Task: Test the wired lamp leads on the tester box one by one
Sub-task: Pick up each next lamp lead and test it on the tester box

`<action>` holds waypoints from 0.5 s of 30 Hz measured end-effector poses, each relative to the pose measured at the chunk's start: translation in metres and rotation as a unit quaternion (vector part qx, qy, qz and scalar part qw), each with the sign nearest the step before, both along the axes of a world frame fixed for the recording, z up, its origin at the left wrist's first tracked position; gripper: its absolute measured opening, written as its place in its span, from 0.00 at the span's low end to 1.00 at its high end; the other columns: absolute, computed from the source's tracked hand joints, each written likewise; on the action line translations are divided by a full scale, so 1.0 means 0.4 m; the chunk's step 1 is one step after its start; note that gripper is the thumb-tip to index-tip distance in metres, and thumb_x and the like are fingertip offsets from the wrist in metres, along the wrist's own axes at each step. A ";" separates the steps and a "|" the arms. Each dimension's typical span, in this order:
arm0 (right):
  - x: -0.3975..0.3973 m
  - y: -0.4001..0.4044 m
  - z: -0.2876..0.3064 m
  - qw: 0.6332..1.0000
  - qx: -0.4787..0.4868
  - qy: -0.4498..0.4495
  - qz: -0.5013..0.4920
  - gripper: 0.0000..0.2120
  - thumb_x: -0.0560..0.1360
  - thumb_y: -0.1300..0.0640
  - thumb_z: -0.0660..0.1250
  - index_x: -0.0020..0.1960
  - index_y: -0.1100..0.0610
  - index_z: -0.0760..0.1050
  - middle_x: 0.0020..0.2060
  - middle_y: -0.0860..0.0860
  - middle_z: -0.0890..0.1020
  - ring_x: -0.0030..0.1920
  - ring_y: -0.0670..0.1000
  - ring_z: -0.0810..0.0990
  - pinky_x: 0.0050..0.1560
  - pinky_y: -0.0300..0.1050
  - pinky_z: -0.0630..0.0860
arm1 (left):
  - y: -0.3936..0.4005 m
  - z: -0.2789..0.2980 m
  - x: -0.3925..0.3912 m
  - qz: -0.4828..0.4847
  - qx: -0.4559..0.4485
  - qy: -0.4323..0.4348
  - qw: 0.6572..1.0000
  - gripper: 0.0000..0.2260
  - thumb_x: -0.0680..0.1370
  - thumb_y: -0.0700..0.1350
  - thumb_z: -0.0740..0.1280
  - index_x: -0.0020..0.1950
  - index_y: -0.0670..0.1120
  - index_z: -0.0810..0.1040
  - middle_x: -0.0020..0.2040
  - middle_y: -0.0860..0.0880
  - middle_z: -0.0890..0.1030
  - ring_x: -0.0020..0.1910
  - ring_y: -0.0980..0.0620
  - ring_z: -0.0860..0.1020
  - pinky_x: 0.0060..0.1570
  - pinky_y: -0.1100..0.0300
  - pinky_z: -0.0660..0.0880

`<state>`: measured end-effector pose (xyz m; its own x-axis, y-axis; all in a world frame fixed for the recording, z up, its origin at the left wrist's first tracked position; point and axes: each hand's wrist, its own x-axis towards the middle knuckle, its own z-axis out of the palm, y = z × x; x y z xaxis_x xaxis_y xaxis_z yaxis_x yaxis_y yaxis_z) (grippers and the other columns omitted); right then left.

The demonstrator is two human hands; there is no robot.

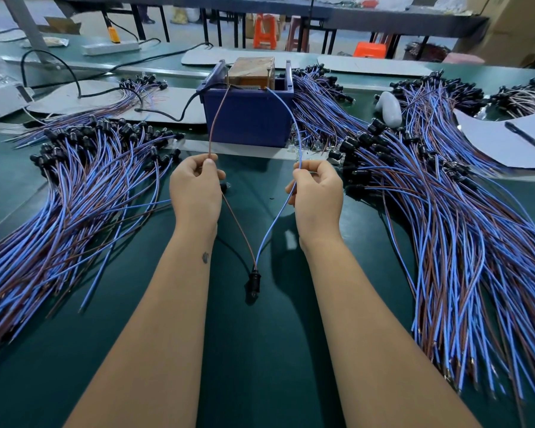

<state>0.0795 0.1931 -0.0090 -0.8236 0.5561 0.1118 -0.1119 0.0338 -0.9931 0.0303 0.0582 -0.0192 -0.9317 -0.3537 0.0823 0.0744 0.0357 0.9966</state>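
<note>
Pinching brown lead [217, 122] in left fingers [209, 165], blue lead [286, 118] in right fingers [298, 176]

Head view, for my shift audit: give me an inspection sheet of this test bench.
Surface: green bench top.
Job's things: blue tester box; brown lead and blue lead reach its top; black lamp socket hangs below the hands.
Clutter: lead piles left and right; pen on paper.
Grippers: left hand pinches brown lead; right hand pinches blue lead.
Cables: black cord into box.
Surroundings: orange stools, tables.
</note>
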 end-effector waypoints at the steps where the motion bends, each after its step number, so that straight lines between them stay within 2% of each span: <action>1: 0.001 0.001 0.001 1.000 0.001 0.003 -0.001 0.07 0.77 0.63 0.61 0.43 0.54 0.75 0.28 0.47 0.75 0.31 0.45 0.74 0.40 0.47 0.74 | 0.000 0.001 0.000 0.000 0.001 0.000 1.000 0.09 0.82 0.42 0.60 0.50 0.51 0.79 0.34 0.55 0.78 0.22 0.65 0.69 0.25 0.73 0.66; 9: 0.002 0.001 0.007 0.999 -0.021 0.029 -0.013 0.07 0.76 0.65 0.62 0.43 0.55 0.75 0.26 0.45 0.74 0.32 0.46 0.74 0.41 0.49 0.73 | 0.002 0.003 0.001 -0.003 0.006 0.003 1.000 0.09 0.82 0.42 0.60 0.49 0.50 0.78 0.34 0.55 0.77 0.21 0.64 0.68 0.25 0.73 0.65; 15: -0.002 0.001 -0.001 1.000 -0.009 0.020 0.000 0.08 0.76 0.65 0.62 0.43 0.54 0.75 0.24 0.43 0.74 0.31 0.45 0.74 0.39 0.47 0.73 | 0.003 0.000 0.002 -0.005 0.009 -0.003 1.000 0.08 0.82 0.42 0.60 0.50 0.50 0.79 0.34 0.55 0.78 0.22 0.65 0.69 0.25 0.73 0.66</action>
<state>0.0786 0.1937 -0.0093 -0.8190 0.5578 0.1349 -0.1523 0.0153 -0.9882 0.0310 0.0595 -0.0193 -0.9359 -0.3453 0.0698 0.0680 0.0172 0.9975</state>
